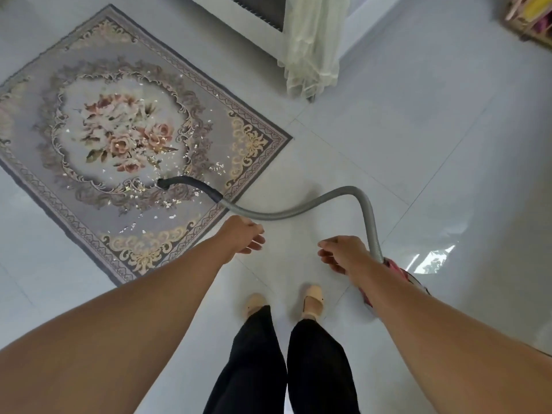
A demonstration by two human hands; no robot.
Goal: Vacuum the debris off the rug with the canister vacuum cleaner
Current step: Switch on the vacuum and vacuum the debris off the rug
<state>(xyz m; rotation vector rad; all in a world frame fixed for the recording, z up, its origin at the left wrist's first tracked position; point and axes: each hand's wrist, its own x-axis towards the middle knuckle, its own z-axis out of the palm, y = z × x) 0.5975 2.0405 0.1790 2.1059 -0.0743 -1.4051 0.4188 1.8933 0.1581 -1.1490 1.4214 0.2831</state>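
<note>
Red canister (401,274) mostly behind right forearm (424,321), hose nozzle (163,183) on littered rug (44,100)

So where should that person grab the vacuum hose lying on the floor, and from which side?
Probably the dark end piece, just ahead of its joint with the grey ribbed hose. It looks stiffer than the floppy hose and steers the mouth lying on the rug. Come down from above, on the near side; the left hand is closest.
</note>
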